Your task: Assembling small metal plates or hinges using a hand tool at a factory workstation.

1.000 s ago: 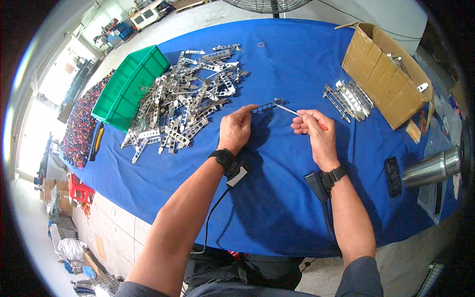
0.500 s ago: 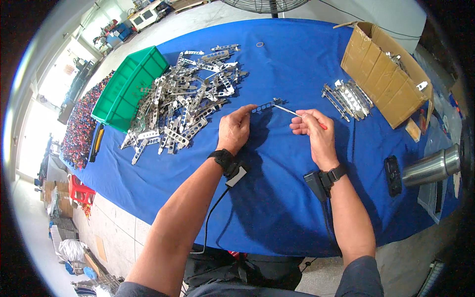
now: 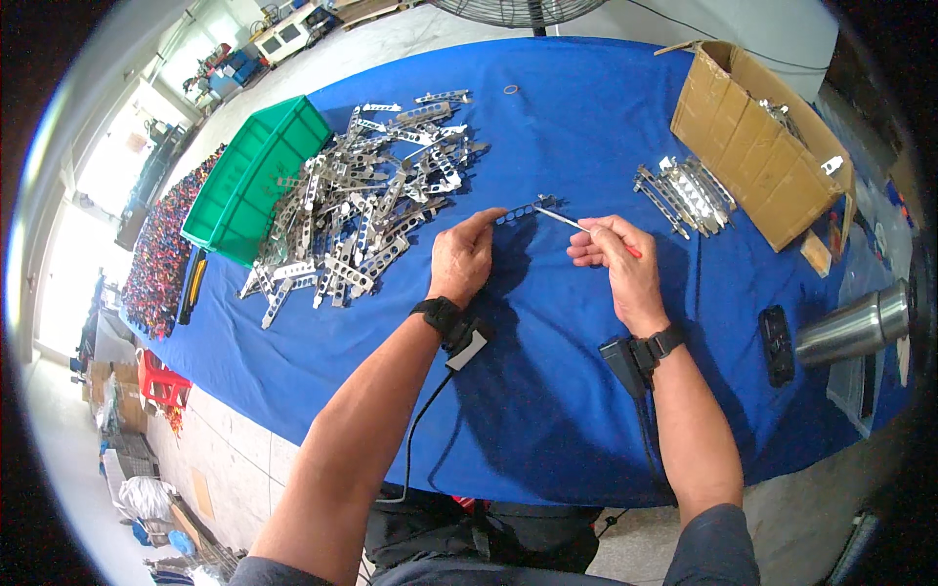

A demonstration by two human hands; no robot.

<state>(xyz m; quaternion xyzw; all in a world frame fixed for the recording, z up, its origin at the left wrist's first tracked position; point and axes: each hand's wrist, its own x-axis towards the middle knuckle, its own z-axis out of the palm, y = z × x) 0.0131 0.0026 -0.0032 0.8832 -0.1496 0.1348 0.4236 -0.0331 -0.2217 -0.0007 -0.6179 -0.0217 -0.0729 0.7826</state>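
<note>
Over the middle of the blue cloth, my left hand (image 3: 463,256) is closed on one end of a perforated metal strip (image 3: 518,212), pinched between thumb and fingers. The strip's other end points away to the right. My right hand (image 3: 620,254) grips a slim pale-shafted tool with a red handle (image 3: 564,218). Its tip is at the strip, near the far end; whether it sits in a hole or on an edge is too small to tell. A loose heap of similar metal strips (image 3: 366,200) lies left of my left hand.
A green plastic bin (image 3: 256,176) lies tipped beside the heap. Lined-up strips (image 3: 689,198) lie on the right, near a cardboard box (image 3: 747,146) containing more metal parts. A steel bottle (image 3: 852,327) and a black case (image 3: 776,346) are near the right edge. Cables hang from both wrists.
The tool's tip and my right hand have shifted very slightly left along the strip. My left hand stays in place, holding the strip.
</note>
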